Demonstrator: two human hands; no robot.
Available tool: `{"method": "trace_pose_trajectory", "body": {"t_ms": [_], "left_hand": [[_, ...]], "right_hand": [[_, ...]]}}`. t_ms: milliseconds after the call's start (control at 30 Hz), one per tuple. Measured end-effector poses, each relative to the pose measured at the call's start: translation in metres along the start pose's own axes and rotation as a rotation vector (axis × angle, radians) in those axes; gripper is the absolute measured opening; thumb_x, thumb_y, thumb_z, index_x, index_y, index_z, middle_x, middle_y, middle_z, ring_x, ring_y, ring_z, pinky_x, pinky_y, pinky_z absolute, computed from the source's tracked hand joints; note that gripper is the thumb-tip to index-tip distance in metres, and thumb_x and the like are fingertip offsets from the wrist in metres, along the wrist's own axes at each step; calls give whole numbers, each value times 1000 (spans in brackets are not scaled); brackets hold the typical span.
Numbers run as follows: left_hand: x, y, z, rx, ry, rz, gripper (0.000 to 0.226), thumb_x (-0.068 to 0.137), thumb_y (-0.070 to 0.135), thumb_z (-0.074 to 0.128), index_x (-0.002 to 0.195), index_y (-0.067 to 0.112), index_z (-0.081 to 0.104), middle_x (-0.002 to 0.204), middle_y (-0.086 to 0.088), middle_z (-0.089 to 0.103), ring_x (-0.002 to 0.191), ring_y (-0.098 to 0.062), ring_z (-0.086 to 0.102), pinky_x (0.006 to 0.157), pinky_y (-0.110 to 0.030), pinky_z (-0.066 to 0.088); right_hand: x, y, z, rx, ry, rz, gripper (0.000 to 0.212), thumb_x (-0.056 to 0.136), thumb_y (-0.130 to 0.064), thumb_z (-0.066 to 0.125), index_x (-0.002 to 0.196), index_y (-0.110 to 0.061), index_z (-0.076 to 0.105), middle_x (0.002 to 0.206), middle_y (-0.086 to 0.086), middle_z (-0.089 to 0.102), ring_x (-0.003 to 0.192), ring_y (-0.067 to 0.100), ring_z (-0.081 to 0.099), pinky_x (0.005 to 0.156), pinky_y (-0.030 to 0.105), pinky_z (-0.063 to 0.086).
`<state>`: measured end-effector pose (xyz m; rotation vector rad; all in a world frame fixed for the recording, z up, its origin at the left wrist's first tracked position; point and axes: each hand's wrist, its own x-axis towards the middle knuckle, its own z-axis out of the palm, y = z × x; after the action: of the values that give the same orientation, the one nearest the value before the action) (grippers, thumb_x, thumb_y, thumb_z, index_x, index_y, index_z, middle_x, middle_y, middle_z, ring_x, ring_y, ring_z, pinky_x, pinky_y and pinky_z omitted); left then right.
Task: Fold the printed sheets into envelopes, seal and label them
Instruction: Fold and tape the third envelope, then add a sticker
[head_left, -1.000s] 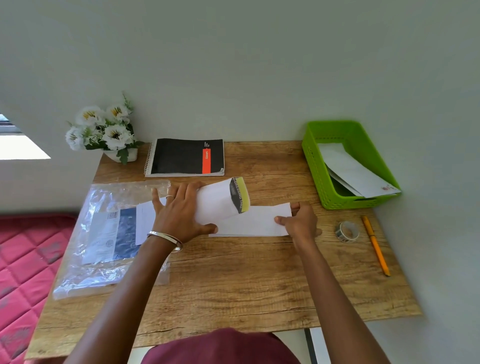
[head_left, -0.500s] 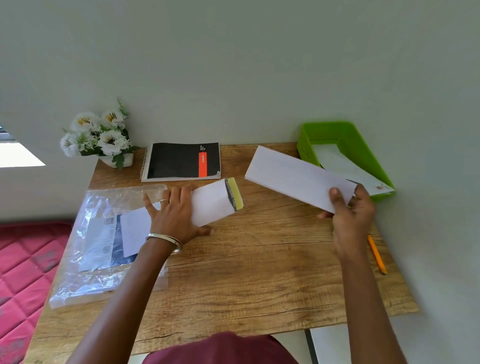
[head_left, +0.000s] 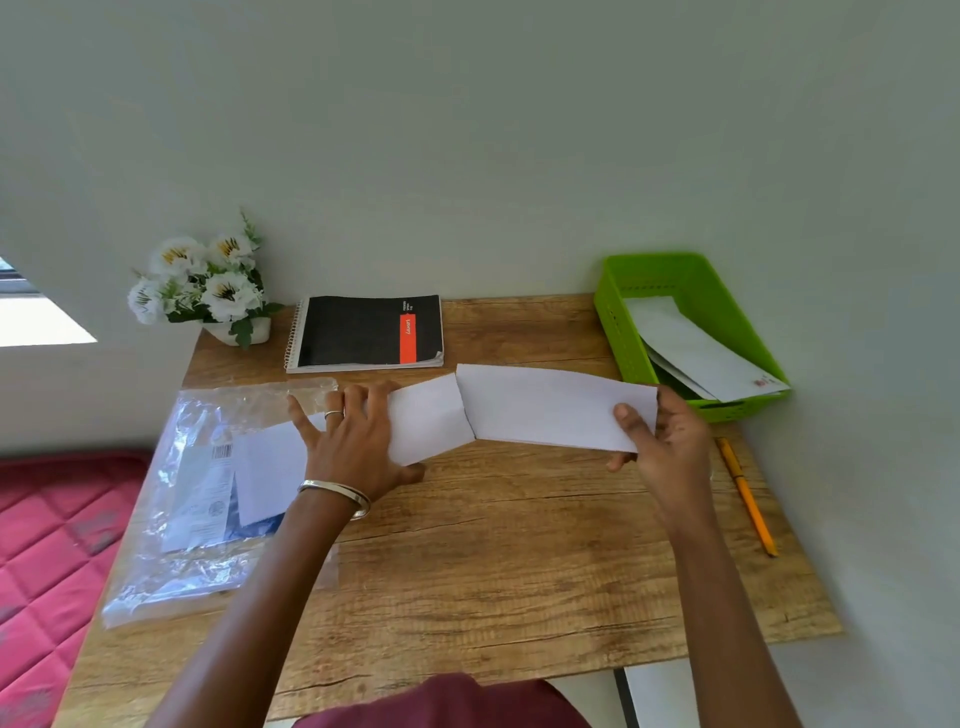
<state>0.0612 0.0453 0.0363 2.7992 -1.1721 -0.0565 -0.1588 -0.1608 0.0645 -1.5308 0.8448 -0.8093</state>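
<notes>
**Folded sheet meets envelope mouth beside the notebook**

The left hand lies flat on a white envelope just in front of the black spiral notebook, its fingers spread and straight, pressing the envelope down on the wooden surface. A ring shows on one finger and a metal bangle circles the wrist.

The right hand holds a folded white sheet to the right of the notebook's front edge. The thumb lies on top of the sheet's right end and the other fingers curl beneath it, pinching the paper. The sheet's left end meets the envelope's right end; whether it has gone inside cannot be told.

Left of the notebook, a small pot of white flowers stands against the wall. In front of the flowers, a clear plastic packet with papers inside lies on the surface, and the left hand's outer fingers reach over its right edge.

Well to the right of the notebook, a green basket sits at the surface's far corner with white envelopes lying in it. An orange pen lies in front of the basket, near the surface's right edge.
</notes>
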Motion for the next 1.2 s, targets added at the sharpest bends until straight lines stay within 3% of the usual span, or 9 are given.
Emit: {"method": "trace_pose_trajectory", "body": {"t_ms": [267,400,533,633,733,867,1067,1133,1200], "left_hand": [[-2,0,6,17,80,73,101,48,68,72,128,22,33,124,-12,45,120,-35,39,99,-74,4],[-3,1,8,35,86,122,104,45,69,72,129,25,28,122,-12,46,120,-36,40,101,-75,5],[-3,5,10,31,72,151,106,45,71,70,130,25,28,122,-10,47,119,-34,41,101,-74,4],[-4,11,10,1,60,169,105,47,72,69,131,28,23,125,-9,45,121,-33,39,102,-72,1],[-5,17,10,-30,56,186,102,49,72,65,130,29,21,125,-9,44,121,-32,39,102,-70,-1],[-6,23,10,-34,64,197,100,48,74,61,130,29,25,121,-7,46,119,-31,41,102,-71,-2],[-9,29,12,-37,39,210,98,50,76,55,132,30,25,123,-6,44,120,-29,38,103,-68,-2],[-9,31,12,-37,43,215,98,50,76,54,132,30,26,122,-6,44,119,-30,38,103,-67,-2],[-10,32,12,-29,46,215,98,50,77,51,132,30,26,121,-7,45,119,-31,39,103,-67,-2]], "right_hand": [[10,0,-15,-8,-42,61,22,87,-12,66,107,-3,63,87,11,66,41,17,47,36,24,40],[12,-3,-16,2,-44,76,20,86,-9,66,105,-3,64,84,10,65,39,11,40,34,20,34],[11,-6,-8,16,-45,92,22,86,-11,67,107,-7,65,84,5,67,52,9,51,37,19,36],[8,-7,3,1,5,95,38,83,-13,71,118,-15,57,93,3,70,63,2,63,43,16,43],[-4,-6,24,-21,103,81,52,73,-17,80,116,-22,52,96,-4,70,80,9,68,51,21,50],[-21,2,49,-2,108,52,45,70,-23,82,108,-19,57,97,1,70,85,14,69,61,32,56],[-36,12,70,-180,-23,-64,26,84,-15,71,108,-20,67,88,-8,66,77,0,60,65,15,49],[-39,16,73,-254,-29,-122,24,89,-26,64,112,-19,68,99,-6,65,89,2,58,70,17,48],[-41,20,75,-313,-61,-158,39,88,-47,52,111,-20,69,108,-6,56,105,9,47,81,23,44]]}}
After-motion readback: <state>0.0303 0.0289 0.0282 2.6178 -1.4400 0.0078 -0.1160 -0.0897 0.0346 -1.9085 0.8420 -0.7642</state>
